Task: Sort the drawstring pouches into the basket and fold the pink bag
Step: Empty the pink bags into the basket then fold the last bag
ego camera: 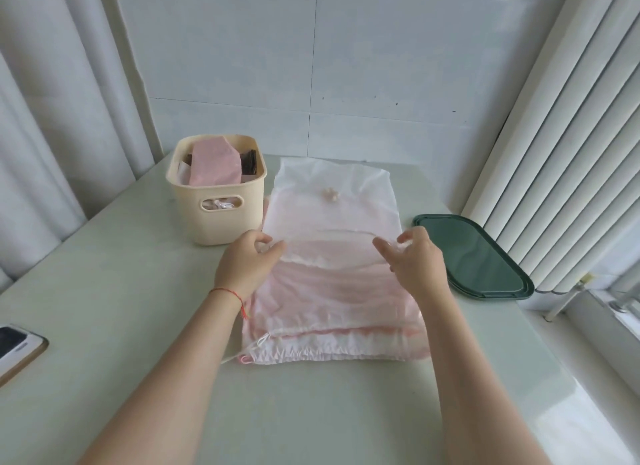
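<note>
Dark green tray (478, 256) flat on the pale green table (104, 291), near the right edge beside white vertical blinds (561, 135); phone (17, 346) at the left edge, partly cut off; white curtain (52, 118) behind, pale panelled wall (311, 66) beyond

bag (332, 256) flat mid-table (104, 291), basket (216, 194) just left of its far end with pouches (214, 166) inside, lid (474, 256) off to the right, phone (17, 348) at left edge
</note>
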A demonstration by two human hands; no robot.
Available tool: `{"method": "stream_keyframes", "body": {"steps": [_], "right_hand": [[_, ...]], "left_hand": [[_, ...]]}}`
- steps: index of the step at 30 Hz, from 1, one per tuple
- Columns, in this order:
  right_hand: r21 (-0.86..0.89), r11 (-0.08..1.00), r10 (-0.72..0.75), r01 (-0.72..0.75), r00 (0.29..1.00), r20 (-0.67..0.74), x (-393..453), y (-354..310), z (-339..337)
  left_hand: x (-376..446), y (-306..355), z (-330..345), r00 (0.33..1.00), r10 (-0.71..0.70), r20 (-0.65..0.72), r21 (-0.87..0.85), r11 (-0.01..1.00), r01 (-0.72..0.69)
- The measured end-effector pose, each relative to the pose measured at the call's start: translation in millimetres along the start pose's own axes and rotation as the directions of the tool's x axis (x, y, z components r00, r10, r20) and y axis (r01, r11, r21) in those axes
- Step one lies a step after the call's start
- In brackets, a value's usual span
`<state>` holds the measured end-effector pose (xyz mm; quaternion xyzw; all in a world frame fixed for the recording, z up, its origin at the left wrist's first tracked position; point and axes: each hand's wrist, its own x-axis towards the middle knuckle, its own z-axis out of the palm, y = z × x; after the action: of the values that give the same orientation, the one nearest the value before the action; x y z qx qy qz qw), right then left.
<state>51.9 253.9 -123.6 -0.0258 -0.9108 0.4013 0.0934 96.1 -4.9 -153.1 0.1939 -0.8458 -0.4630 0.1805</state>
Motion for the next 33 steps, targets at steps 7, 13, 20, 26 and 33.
{"method": "stream_keyframes", "body": {"steps": [7, 13, 20, 26, 33], "right_hand": [[0.653, 0.738, -0.037, -0.168, 0.957, 0.287, 2, 6, -12], [0.857, 0.401, 0.03, -0.322, 0.94, 0.34, 12, 13, -16], [0.647, 0.75, 0.143, -0.14, 0.989, 0.048, 12, 19, -13], [0.407, 0.906, 0.255, -0.119, 0.92, -0.298, 14, 28, -17], [0.313, 0.931, 0.226, -0.188, 0.97, -0.09, 11, 19, -11]], "left_hand": [[-1, 5, -7, 0.995, -0.084, 0.062, -0.475, 0.874, 0.103], [1, 7, -16, 0.956, -0.13, 0.263, -0.715, 0.639, 0.284], [4, 3, -16, 0.978, -0.152, 0.143, -0.594, 0.777, 0.208], [0, -10, -27, 0.991, 0.084, -0.104, 0.209, 0.976, -0.061], [-7, 5, -22, 0.979, 0.019, 0.201, 0.103, 0.994, -0.04]]}}
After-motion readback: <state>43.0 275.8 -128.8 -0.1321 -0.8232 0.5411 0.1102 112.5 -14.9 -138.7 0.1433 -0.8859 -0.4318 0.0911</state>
